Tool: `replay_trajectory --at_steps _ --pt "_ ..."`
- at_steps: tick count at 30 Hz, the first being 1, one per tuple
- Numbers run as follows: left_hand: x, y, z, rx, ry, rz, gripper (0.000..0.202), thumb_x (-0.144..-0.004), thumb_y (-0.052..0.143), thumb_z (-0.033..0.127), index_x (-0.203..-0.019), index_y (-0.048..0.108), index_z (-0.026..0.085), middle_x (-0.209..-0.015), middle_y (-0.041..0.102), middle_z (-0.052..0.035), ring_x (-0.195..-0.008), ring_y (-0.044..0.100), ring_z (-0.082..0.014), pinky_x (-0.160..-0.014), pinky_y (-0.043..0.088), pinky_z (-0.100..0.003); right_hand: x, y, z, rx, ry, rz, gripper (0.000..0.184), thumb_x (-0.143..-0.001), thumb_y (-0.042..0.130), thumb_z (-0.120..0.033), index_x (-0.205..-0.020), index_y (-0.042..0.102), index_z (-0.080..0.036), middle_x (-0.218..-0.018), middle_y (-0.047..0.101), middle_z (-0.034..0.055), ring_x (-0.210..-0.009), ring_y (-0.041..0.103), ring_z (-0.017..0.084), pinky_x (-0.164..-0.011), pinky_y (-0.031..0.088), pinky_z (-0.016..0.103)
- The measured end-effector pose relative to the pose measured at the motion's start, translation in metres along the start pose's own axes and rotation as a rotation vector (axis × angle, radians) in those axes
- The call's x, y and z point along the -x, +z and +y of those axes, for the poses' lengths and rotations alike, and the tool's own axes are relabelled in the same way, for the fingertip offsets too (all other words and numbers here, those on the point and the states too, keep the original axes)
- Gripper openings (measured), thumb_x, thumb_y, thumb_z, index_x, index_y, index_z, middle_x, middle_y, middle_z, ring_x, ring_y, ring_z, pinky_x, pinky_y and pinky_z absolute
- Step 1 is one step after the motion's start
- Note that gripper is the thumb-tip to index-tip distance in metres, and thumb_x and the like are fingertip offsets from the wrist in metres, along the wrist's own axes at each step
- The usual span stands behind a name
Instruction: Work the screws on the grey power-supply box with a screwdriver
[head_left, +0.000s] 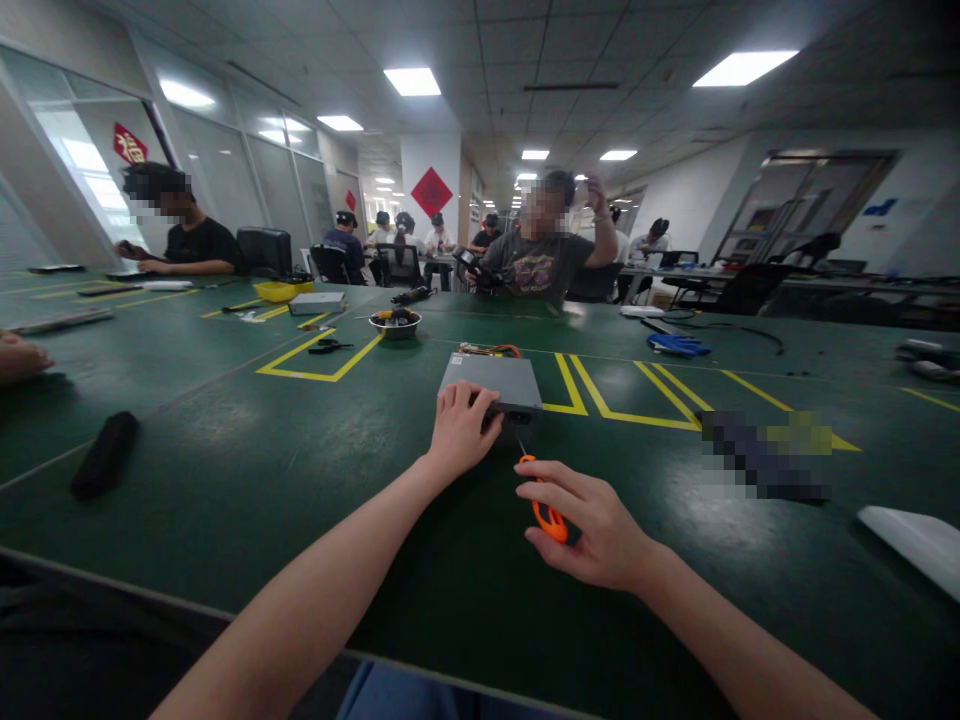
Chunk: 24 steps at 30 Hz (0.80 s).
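A grey metal box with a bundle of coloured wires at its back, looking like a computer power supply (495,378), lies on the green table (337,500). My left hand (463,425) grips its near left corner, fingers over the top and thumb along the front. In my right hand (589,515) is an orange-handled screwdriver (551,522), held between thumb and fingers. Its thin shaft points up toward the box's front face, near a socket. Whether the tip touches a screw is too small to tell.
A metal bowl (395,323) with tools stands beyond the box, near a yellow tray (281,290) and another grey box (317,303). Blue gloves (677,345) lie right. A black pouch (106,455) is left, a white object (911,545) right. A person (547,250) is across the table.
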<state>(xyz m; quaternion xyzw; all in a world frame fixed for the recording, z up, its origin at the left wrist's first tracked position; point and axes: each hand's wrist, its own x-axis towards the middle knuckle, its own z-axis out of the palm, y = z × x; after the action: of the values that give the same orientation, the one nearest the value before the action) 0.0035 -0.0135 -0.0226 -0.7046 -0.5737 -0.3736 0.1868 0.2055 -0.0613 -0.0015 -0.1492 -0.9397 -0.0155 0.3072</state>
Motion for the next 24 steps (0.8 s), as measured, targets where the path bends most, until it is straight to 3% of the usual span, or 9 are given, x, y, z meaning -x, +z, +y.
replay_trajectory --at_steps 4,10,24 --pt "-0.0006 -0.0006 -0.0010 0.005 0.008 -0.005 0.026 -0.080 0.052 0.032 -0.105 0.054 0.023 -0.103 0.047 -0.0069 -0.097 0.041 -0.0237 -0.087 0.034 -0.039 0.0027 -0.0038 0.0016 0.058 -0.019 0.103 0.020 -0.079 0.049 -0.028 -0.094 0.055 -0.017 -0.100 0.063 0.0101 -0.081 0.062 0.019 -0.065 0.051 0.030" --pt "-0.0017 -0.0010 -0.0037 0.018 0.018 -0.009 0.025 -0.080 0.052 0.031 -0.104 0.054 0.023 -0.102 0.046 -0.0064 -0.097 0.041 -0.0230 -0.088 0.034 -0.039 0.0031 -0.0046 0.0037 0.113 -0.023 0.140 0.017 -0.078 0.047 -0.027 -0.089 0.057 -0.017 -0.095 0.064 0.0086 -0.073 0.062 0.017 -0.061 0.049 0.029" --pt "-0.0033 -0.0007 -0.0084 0.010 0.026 -0.009 0.026 -0.079 0.054 0.032 -0.103 0.055 0.023 -0.100 0.046 -0.0061 -0.097 0.042 -0.0228 -0.087 0.035 -0.039 0.0035 -0.0064 0.0070 0.132 0.013 0.131 0.018 -0.080 0.047 -0.027 -0.090 0.057 -0.017 -0.098 0.062 0.0095 -0.076 0.061 0.018 -0.063 0.048 0.030"
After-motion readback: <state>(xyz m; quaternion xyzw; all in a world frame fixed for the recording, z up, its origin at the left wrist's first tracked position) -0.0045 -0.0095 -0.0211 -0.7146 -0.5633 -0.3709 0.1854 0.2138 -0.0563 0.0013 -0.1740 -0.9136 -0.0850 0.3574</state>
